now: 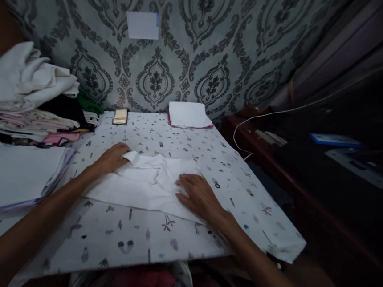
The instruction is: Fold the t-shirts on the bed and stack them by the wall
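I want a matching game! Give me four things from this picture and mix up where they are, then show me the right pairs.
Things:
1. Left hand
2. Right hand
3. White rectangle
4. Green cloth

Places:
A. On the right part of the wrinkled white cloth
B. At the right edge of the heap of clothes
C. At the left end of the wrinkled white cloth
D. Against the patterned wall

Right pairs: 1-C, 2-A, 3-D, 4-B

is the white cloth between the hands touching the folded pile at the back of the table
Apart: the head view shows a strip of patterned tablecloth between the white cloth and the folded pile.
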Available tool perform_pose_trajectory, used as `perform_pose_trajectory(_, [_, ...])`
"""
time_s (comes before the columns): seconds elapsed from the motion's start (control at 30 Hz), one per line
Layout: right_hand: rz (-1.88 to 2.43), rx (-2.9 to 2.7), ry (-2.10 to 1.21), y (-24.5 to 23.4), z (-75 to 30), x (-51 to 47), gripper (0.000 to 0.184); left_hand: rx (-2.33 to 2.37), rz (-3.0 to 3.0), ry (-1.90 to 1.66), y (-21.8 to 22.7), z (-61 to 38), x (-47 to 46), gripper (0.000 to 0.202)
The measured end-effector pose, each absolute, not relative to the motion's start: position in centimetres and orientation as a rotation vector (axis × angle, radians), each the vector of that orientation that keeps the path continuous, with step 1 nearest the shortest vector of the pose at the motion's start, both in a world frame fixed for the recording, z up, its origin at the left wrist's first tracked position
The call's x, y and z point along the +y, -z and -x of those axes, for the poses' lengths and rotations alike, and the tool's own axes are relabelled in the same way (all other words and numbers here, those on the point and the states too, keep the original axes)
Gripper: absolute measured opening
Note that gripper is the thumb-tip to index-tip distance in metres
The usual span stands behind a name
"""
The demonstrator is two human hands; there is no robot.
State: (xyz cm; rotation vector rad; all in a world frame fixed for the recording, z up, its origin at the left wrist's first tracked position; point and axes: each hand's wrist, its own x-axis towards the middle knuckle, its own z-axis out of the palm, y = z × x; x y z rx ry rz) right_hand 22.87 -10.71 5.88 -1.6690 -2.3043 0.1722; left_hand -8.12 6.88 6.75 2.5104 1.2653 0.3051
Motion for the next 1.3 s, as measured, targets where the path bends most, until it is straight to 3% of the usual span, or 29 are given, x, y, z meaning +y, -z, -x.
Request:
perform_pose_trajectory(0.13, [1.802,-2.192,-0.175,-7.0,-23.2,-9.8,0.025,1.186,-2.184,-0.524,-7.7,8.7,7.6,0.026])
perform_pose_trajectory(0.3, [1.680,-1.781,-0.098,-8.4,-26.3,-4.6,0.021,1.195,-1.826,-0.701,-9.8,10.8,7.9,0.036])
perform_pose_trajectory(0.6, [1.596,-1.674,0.071,-8.1,-26.7,13.6,0.020,1.491,-1.991,-0.910,-9.2,12.4,16.1,0.031])
perform_pose_trajectory(0.8, [1.691,-1.745,0.013,-5.4,-25.8,17.2,0.026,1.809,-2.181,-0.542,-6.6,12.1,19.8,0.022])
perform_pose_trajectory(0.97, [1.712,-1.815,-0.030,-4.3,-25.9,12.5,0.031,1.937,-2.256,-0.361,-6.9,12.1,17.5,0.037])
perform_pose_trajectory(1.07, [1.684,-1.998,-0.134,-4.3,-25.6,7.2,0.029,1.732,-2.535,-0.249,-8.0,11.6,13.6,0.039])
perform_pose_trajectory(1.17, [1.797,-2.035,-0.255,-4.3,-25.1,2.0,0.040,1.285,-2.583,-0.081,-8.8,11.0,9.1,0.037])
perform_pose_trajectory(1.23, [1.890,-1.969,-0.344,-4.3,-25.0,-0.4,0.048,1.217,-2.532,0.069,-9.4,11.0,6.6,0.038])
perform_pose_trajectory(1.3, [1.932,-1.907,-0.449,-4.4,-25.1,-1.7,0.042,1.281,-2.471,0.222,-10.1,11.4,4.8,0.034])
